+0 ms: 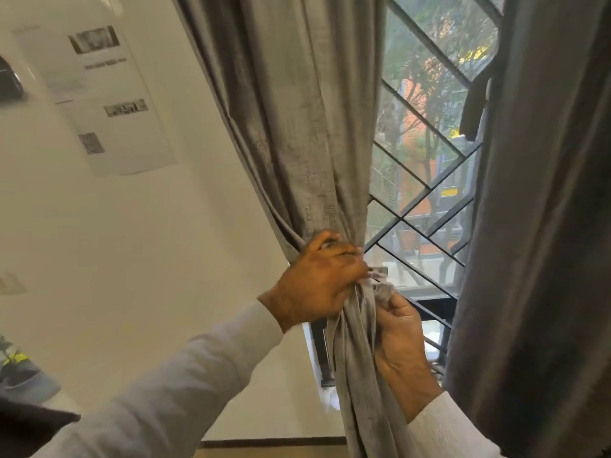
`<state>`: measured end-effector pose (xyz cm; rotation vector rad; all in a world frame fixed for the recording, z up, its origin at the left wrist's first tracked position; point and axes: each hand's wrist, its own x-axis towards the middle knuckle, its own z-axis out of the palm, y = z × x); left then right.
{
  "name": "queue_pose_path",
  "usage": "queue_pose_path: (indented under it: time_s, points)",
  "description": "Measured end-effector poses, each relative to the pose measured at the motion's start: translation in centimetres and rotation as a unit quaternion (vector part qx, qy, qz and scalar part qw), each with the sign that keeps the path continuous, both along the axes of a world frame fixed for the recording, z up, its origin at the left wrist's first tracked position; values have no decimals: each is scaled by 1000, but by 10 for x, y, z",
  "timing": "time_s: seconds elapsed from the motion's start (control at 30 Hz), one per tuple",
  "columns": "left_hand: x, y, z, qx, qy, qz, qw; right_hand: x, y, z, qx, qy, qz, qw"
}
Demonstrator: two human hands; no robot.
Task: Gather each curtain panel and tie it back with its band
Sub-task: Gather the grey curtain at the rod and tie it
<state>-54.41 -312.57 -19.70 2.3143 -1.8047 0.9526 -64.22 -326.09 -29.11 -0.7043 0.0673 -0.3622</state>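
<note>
Hands meet at a gathered grey curtain point(297, 127) left of the window point(426, 153). Left hand point(314, 282) grips the bunched fabric; right hand point(400, 338) pinches the band point(383, 290) end just beside it. Tie looks unfinished, judging by the loose end. Right panel point(535, 226) hangs free, its band point(474, 107) dangling, so it remains untied. Papers point(99, 94) hang on the wall. Nothing blocks the hands.
</note>
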Motion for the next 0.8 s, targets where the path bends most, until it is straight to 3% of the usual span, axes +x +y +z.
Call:
queue_pose_path:
  time_s: [0.13, 0.2, 0.27, 0.33, 0.5, 0.67, 0.8]
  points:
    - [5, -11, 11, -90, 98, 102, 986, 1, -8, 14, -191, 12, -138, 972]
    - [11, -14, 20, -103, 149, 126, 975, 0, -15, 21, -304, -36, -199, 931]
    - [15, -16, 32, -76, 193, 118, 971, -1, -21, 31, -421, -92, -252, 866]
    - [16, -15, 44, -40, 215, 93, 971, 0, -27, 43, -465, -108, -258, 840]
    - [9, -13, 49, -17, 223, 60, 973, 5, -36, 51, -402, -70, -196, 892]
    - [-8, -12, 35, -63, 216, 81, 971, 6, -30, 54, -302, 16, -146, 942]
    - [-24, -4, 26, -50, 168, 95, 980, 12, -32, 57, -285, 66, -91, 952]
